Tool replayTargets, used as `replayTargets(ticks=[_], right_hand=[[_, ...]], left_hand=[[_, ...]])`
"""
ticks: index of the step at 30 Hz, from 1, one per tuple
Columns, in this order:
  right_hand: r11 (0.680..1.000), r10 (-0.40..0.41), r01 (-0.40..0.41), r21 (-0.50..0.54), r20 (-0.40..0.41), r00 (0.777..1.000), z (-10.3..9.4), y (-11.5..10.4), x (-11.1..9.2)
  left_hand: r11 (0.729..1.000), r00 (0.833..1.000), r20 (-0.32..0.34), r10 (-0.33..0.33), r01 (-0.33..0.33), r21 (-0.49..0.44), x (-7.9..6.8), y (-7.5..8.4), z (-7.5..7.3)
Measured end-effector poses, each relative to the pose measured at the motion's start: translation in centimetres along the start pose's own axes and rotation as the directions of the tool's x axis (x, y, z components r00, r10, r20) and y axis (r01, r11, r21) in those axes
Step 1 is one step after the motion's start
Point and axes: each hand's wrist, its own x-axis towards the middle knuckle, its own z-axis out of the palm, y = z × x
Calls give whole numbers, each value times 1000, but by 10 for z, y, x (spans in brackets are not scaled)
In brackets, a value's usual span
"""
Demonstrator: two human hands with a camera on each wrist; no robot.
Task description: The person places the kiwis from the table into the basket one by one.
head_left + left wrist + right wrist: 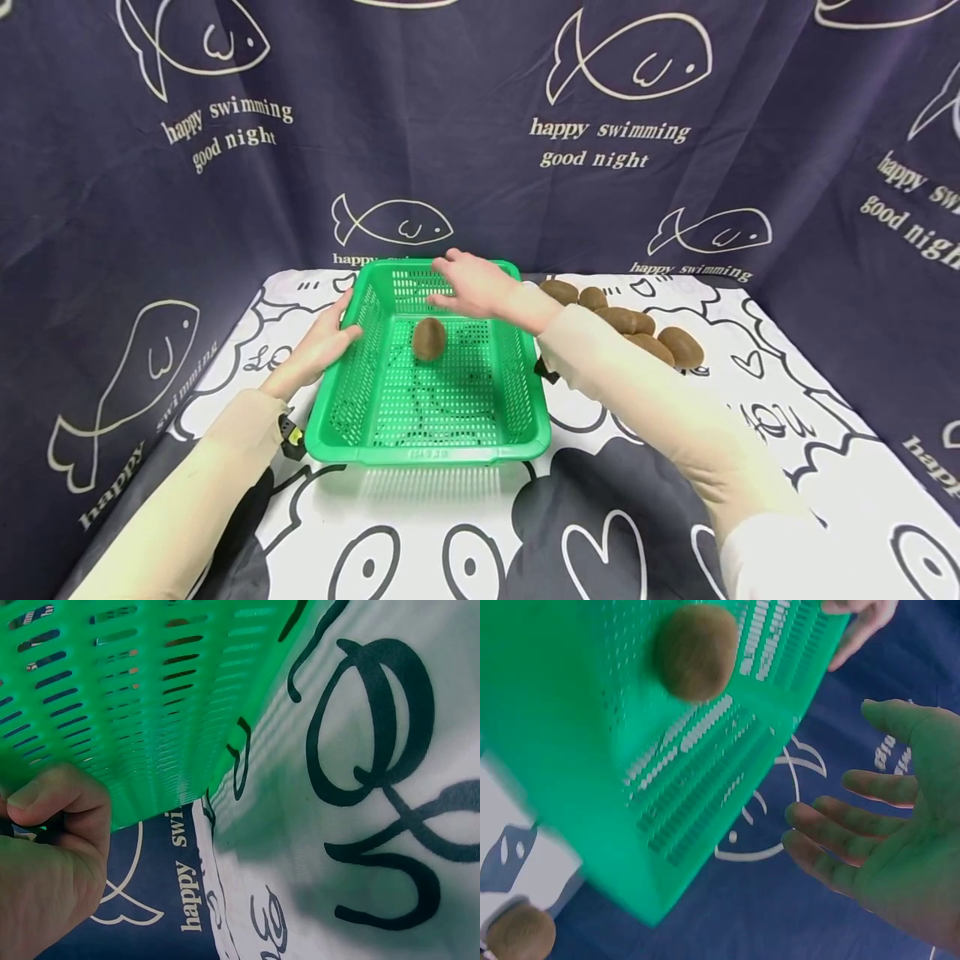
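well, if the left hand [318,343], seemingly pinching the basket [427,456], tugs, the kiwi [429,339] inside could roll (right hand [480,287] empty, fingers spread).

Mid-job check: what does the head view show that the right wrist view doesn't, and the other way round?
Only the head view: the pale sleeves and the group of loose kiwis to the right of the green basket.

Only the right wrist view: the palm side of the right hand, fingers spread and holding nothing.

Both: the basket, one kiwi inside it, the left hand at its rim, and the dark curtain.
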Motion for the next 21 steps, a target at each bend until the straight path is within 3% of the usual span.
replayTargets(ticks=[8, 15, 21], right_hand=[[998, 34, -31, 48, -77, 996, -11, 30, -28], [997, 56, -48, 55, -162, 985, -9, 50, -54], [997, 66, -56, 58, -177, 982, -3, 68, -72]], left_hand=[[1000, 1000, 1, -3, 3, 4, 0, 0, 0], [1000, 1000, -3, -2, 2, 3, 0, 0, 1], [1000, 1000, -1, -2, 2, -8, 0, -1, 1]])
